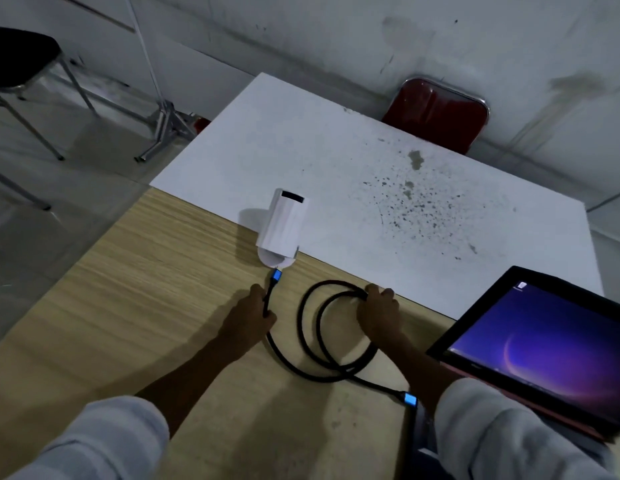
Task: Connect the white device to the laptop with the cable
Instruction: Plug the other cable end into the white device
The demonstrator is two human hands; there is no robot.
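Observation:
The white device (282, 230) stands upright where the wooden table meets the white board. A black cable (312, 368) lies coiled on the wood. One blue-tipped plug (276, 274) sits at the device's base, touching or almost touching it. My left hand (249, 323) grips the cable just behind that plug. My right hand (379, 315) holds the far side of the coil. The other blue plug (409, 399) lies loose by my right sleeve. The open laptop (543, 344), screen lit purple, stands at the right.
The wooden table (128, 306) carries a white stained board (336, 161) across its far half. A red chair (436, 114) stands behind it against the wall. A black stool (21, 60) and a metal stand (163, 123) are on the floor at the left.

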